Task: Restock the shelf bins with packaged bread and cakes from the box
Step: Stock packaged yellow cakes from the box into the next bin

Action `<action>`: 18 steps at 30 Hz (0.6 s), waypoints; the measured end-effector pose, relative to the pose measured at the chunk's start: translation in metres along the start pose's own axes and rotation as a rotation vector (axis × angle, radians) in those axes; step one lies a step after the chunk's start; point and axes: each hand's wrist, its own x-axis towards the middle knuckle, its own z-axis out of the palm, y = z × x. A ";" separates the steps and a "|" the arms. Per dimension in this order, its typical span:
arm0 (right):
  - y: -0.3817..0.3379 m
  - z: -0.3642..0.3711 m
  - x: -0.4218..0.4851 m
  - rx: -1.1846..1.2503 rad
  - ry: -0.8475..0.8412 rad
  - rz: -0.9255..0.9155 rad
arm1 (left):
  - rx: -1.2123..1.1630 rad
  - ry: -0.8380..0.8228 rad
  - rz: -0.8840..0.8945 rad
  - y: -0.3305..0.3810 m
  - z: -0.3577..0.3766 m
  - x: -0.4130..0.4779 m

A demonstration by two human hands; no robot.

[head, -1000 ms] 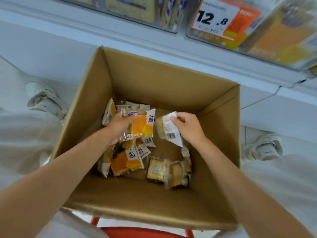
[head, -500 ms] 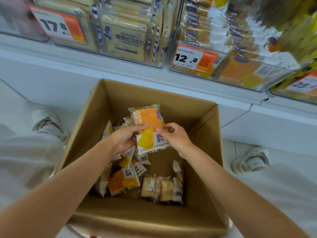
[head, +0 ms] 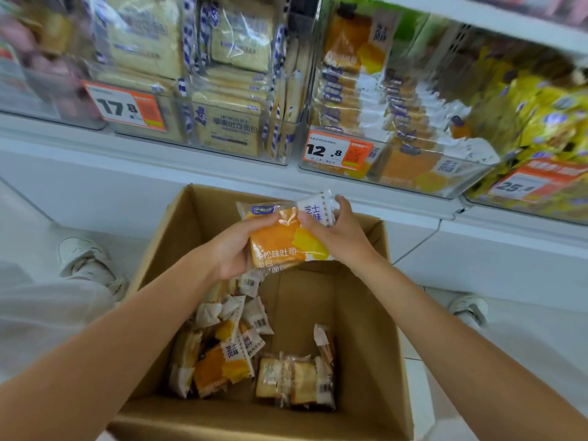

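Both hands hold orange-and-white bread packets [head: 281,238] above the open cardboard box [head: 375,319]. My left hand [head: 234,249] grips them from the left and below. My right hand [head: 339,232] pinches their white right end. Inside the box lie several more orange packets [head: 222,364] at the left and clear-wrapped cakes [head: 294,378] at the front right. A clear shelf bin [head: 461,178] with the 12.8 price tag [head: 339,151] holds matching orange packets, just beyond and right of my hands.
Left of that bin, clear bins hold pale toast packs [head: 229,128] behind a 17.8 tag [head: 125,106]. A bin of yellow packets [head: 541,128] with a 25 tag stands at the right. White shoes [head: 86,262] flank the box on the white floor.
Both hands have lifted the orange packets up out of the box toward the shelf bins. The camera has tilted up, so more of the shelf shows.
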 end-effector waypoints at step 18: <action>-0.106 -0.136 0.087 0.406 0.309 -0.167 | 1.062 0.535 0.874 0.184 0.075 0.061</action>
